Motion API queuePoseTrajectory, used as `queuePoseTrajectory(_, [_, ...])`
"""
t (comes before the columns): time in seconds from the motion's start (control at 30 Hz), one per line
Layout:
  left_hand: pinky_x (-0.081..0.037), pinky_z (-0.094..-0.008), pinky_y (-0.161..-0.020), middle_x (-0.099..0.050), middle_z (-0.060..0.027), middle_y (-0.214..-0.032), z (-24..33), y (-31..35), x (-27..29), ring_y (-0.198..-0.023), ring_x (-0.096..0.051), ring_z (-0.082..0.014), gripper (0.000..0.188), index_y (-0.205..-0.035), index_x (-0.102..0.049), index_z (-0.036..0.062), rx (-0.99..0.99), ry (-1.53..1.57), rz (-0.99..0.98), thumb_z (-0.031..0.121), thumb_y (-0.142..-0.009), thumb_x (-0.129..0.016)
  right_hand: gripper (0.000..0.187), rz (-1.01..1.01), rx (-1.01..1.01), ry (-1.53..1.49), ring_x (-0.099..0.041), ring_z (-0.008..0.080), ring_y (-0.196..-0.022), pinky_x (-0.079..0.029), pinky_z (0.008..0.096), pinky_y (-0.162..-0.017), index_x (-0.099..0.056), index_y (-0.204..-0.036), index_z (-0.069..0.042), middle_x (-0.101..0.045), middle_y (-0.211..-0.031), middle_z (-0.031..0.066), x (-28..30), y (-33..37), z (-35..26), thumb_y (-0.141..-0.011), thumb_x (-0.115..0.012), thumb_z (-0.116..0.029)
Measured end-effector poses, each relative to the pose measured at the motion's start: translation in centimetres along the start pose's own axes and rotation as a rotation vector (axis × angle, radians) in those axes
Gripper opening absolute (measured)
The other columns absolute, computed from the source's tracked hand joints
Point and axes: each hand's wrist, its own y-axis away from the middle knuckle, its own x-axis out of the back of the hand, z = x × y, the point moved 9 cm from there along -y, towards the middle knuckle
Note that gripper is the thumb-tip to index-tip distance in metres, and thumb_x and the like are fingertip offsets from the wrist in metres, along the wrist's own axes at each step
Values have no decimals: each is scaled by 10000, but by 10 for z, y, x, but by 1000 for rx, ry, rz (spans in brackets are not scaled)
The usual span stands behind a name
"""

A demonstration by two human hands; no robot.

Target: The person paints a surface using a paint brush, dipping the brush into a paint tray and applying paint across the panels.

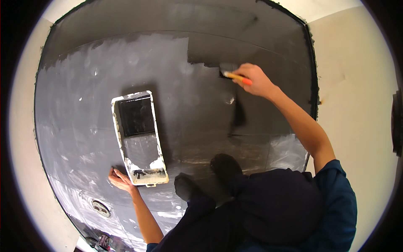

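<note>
My right hand [255, 80] is closed around a paintbrush [238, 77] with a yellow handle and a red end. Its bristles touch the grey floor [163, 63] at the ragged edge of a patch of fresh black paint [210, 50]. To the left stands a long white paint tray [118, 134], its rim smeared, with black paint [137, 116] pooled in its far end. My left hand [120, 180] is low beside the tray's near left corner, fingers loosely stretched out and seemingly holding nothing. Whether it touches the tray or the floor cannot be made out.
My dark-socked feet [226, 164] are on the floor right of the tray. A round drain [100, 208] lies at the lower left. Pale walls [348, 96] border the floor, with a black painted band along their foot. Small dark items [103, 242] lie at the bottom left.
</note>
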Motion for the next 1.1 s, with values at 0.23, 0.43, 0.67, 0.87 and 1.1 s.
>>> queuePoseTrajectory(0.23, [-461,-436,-841,-625,-127,-1016,-6,0,-4,-896,-552,-290,357,-1177,-644,12,47,-18,-19,349,-1086,-570,240,109,-92,-475,-720,204,-876,-560,334,-792,-766,-1117,-5,-764,-998,119,26,7,-27,-899,-800,-99])
queuePoseTrajectory(0.43, [-469,-443,-870,-652,-138,-1068,-11,1,-8,-948,-582,-313,380,-1182,-646,10,48,-43,-42,368,-1087,-563,215,347,-550,-711,-711,149,-837,-566,282,-799,-755,-1043,-10,-766,-960,99,37,-37,34,-931,-810,-185])
queuePoseTrajectory(0.67, [-471,-437,-868,-661,-135,-1086,-12,2,-5,-947,-588,-306,404,-1196,-652,13,47,-45,-30,390,-1089,-555,250,373,-377,-218,-727,214,-851,-580,334,-768,-765,-1040,-22,-773,-951,117,-5,-23,-2,-878,-855,-189])
queuePoseTrajectory(0.87, [-467,-453,-868,-668,-134,-1101,-9,-1,-8,-947,-591,-314,391,-1201,-650,12,42,-52,-27,376,-1089,-560,238,357,-185,-52,-683,320,-880,-561,410,-777,-762,-1039,-22,-758,-969,130,-22,-19,-22,-840,-842,-126])
queuePoseTrajectory(1.1, [-462,-445,-866,-665,-127,-1087,-11,2,-7,-934,-572,-307,405,-1197,-651,14,73,-52,-33,393,-1086,-563,225,116,-46,-132,-677,258,-790,-549,365,-692,-757,-1057,-37,-731,-894,109,-32,8,-70,-853,-835,-88])
